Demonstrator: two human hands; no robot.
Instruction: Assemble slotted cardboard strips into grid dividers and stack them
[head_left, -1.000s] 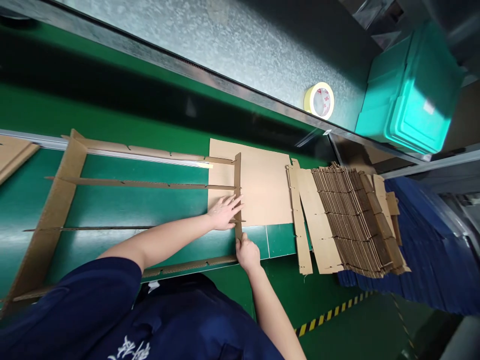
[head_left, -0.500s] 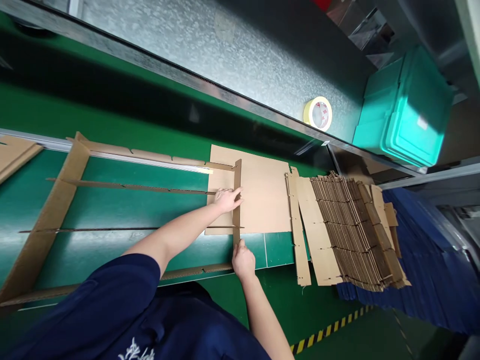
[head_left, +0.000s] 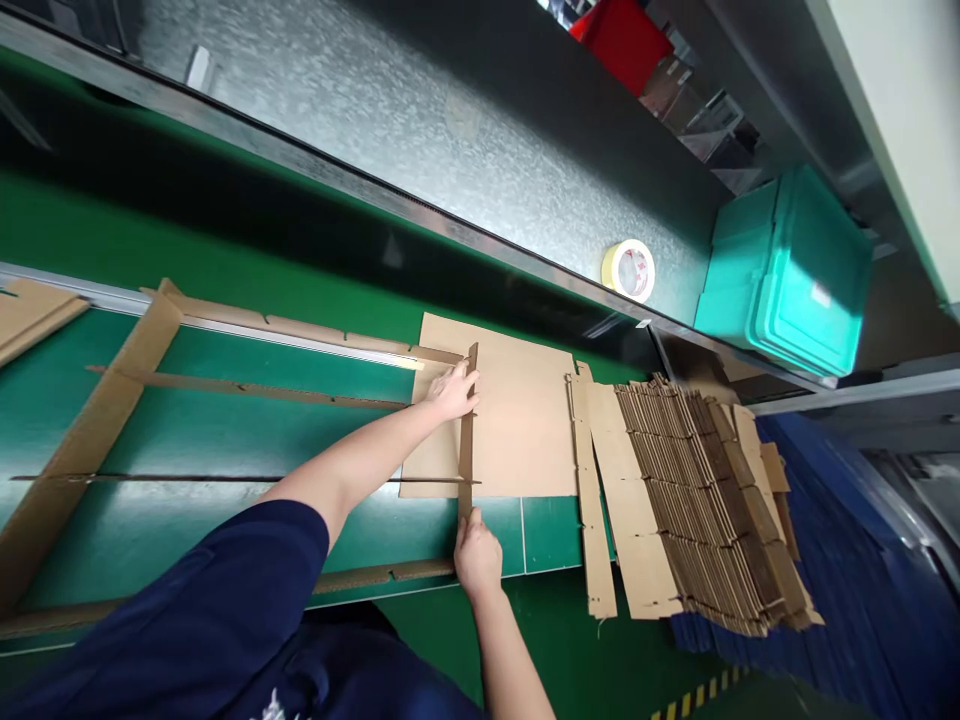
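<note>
Two hands work one upright cardboard cross strip [head_left: 466,440] at the right end of a cardboard divider grid [head_left: 225,400] that stands on the green counter [head_left: 225,440]. The left hand [head_left: 452,390] rests against the strip's far part with fingers extended and loosely curled, not clamped. The right hand [head_left: 477,556] is closed on the strip's near end, pinching it — the fingertips themselves are hidden behind the knuckles. The strip stands over a flat cardboard sheet [head_left: 525,420] lying on the counter.

The grid's left end and near rail are partly cut off by the frame edge and by the dark blue sleeve [head_left: 187,620]; how many long strips it has cannot be fully counted. A further cardboard piece [head_left: 30,310] at far left is cropped.

Just right of the sheet lies a fanned stack of slotted cardboard strips [head_left: 697,500], overlapping a pile of dark blue sheets [head_left: 840,560]; their far edge runs out of view.

On the speckled grey shelf [head_left: 420,110] beyond sit a roll of tape [head_left: 628,270] and a lidded teal bin [head_left: 787,270] — contents not visible. A red object [head_left: 619,35] at the top edge is too cropped to identify.
</note>
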